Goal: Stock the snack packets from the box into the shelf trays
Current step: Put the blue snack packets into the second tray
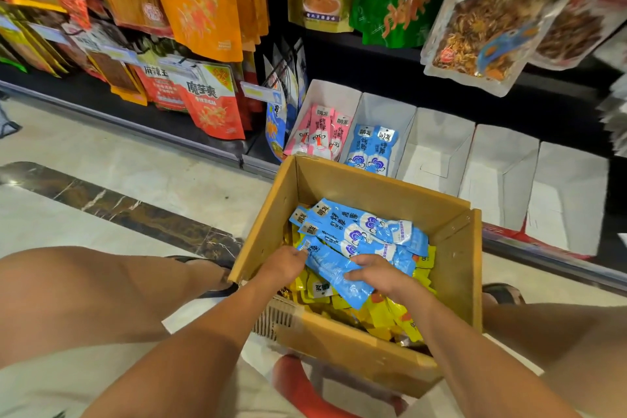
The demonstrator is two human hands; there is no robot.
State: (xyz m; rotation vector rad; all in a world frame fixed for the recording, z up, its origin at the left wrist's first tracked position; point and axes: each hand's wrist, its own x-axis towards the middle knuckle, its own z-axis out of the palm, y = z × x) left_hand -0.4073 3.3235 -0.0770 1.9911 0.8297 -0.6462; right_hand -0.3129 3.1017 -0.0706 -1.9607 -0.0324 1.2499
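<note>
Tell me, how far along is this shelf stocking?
Barely begun. The pink tray and blue tray each hold a few packets. The left hand and right hand grip blue packets in the box. Three empty trays wait, and yellow packets fill the box bottom.

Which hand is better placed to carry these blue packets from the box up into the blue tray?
Probably the right hand. Both hold the blue packets, but it lines up almost directly with the blue tray ahead; the left hand is farther left.
</note>
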